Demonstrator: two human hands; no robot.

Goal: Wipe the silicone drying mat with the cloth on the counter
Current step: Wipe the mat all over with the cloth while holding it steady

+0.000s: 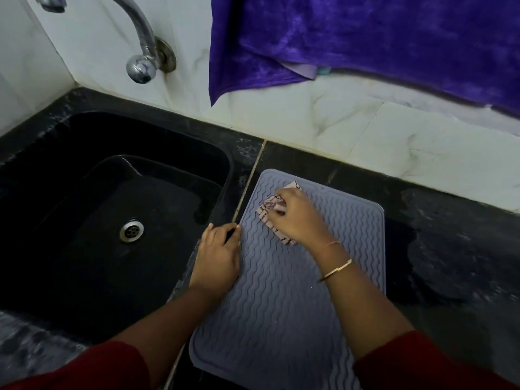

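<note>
A grey silicone drying mat (281, 319) with wavy ridges lies on the black counter, just right of the sink. A small pinkish patterned cloth (267, 210) is bunched on the mat's far left part. My right hand (295, 218) presses down on the cloth and grips it. My left hand (218, 256) lies flat on the mat's left edge, fingers together, pinning it to the counter.
A black sink (84, 209) with a metal drain (131, 229) is at the left. A chrome tap (142, 63) comes out of the white tiled wall. A purple towel (365, 43) hangs at the back right. Dark counter (450, 249) extends to the right.
</note>
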